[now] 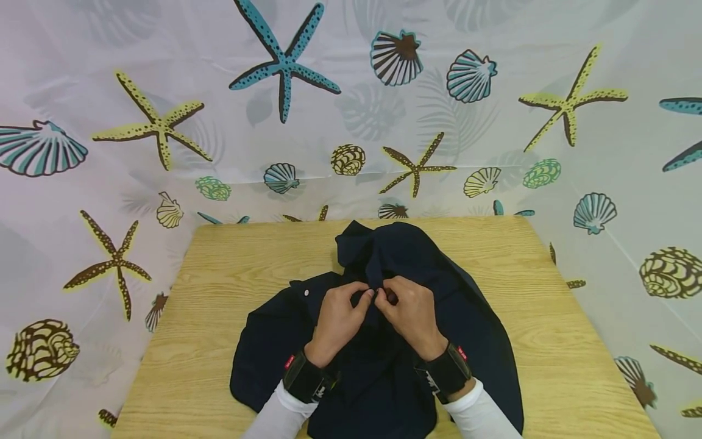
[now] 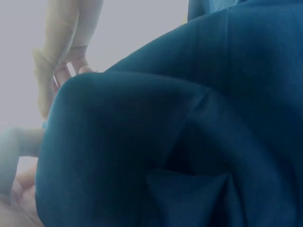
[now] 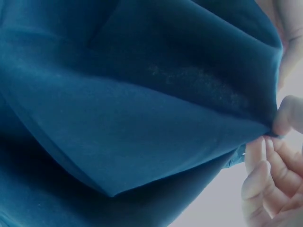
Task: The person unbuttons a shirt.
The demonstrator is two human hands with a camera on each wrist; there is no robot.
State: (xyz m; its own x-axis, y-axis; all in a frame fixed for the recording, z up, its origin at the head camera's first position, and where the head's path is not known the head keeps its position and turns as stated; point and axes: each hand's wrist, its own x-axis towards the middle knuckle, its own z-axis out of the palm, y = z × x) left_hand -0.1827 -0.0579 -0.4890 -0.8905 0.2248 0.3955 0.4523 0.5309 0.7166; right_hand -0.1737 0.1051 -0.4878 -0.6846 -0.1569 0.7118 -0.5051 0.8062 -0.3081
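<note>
A dark navy shirt point(image 1: 466, 311) lies bunched and spread over the table, with a small white button point(image 1: 306, 292) showing on its left part. Both hands meet at the shirt's middle, fingertips close together. The left hand point(image 1: 340, 314) pinches the edge of a raised strip of cloth between thumb and index finger. Right beside it, the right hand point(image 1: 411, 308) pinches the same strip. In the right wrist view, fingers point(image 3: 258, 182) grip a drawn-out corner of the shirt point(image 3: 142, 127). Folds of the shirt point(image 2: 123, 142) hide much of the fingers in the left wrist view.
The light wooden table point(image 1: 219, 256) shows bare wood left and right of the shirt. A white curtain point(image 1: 329, 140) printed with starfish and shells hangs behind the table and along both sides. Each wrist wears a black band point(image 1: 309, 375) over a white sleeve point(image 1: 282, 414).
</note>
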